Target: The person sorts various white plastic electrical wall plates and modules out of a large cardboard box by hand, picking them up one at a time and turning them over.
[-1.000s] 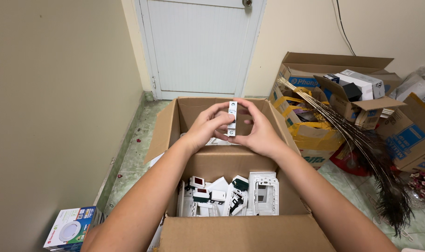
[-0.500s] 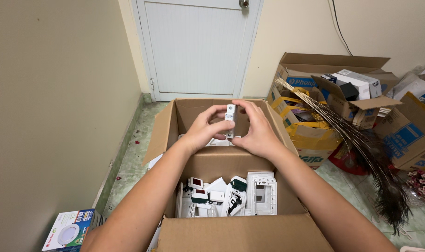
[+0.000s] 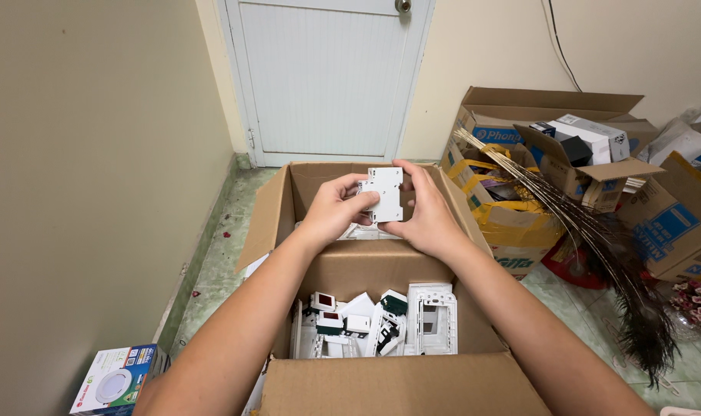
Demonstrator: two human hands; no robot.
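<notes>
Both my hands hold a small white plastic electrical module [image 3: 383, 194] over an open cardboard box [image 3: 281, 208]. My left hand [image 3: 336, 206] grips its left side, and my right hand [image 3: 425, 212] wraps its right side and back. The module's flat white face is turned toward me. Below my forearms, the near part of the box holds several white switch and socket parts [image 3: 350, 323] and a white rectangular frame plate [image 3: 432, 320].
A white door [image 3: 327, 77] stands behind the box, and a beige wall [image 3: 81, 169] runs along the left. Open cardboard boxes [image 3: 550, 154] with packages crowd the right, with long dried feather stems [image 3: 597, 246] lying across them. A small printed lamp box [image 3: 113, 381] sits on the floor at lower left.
The module has been turned in my hands from edge-on to showing its broad white face. My hands stay over the box.
</notes>
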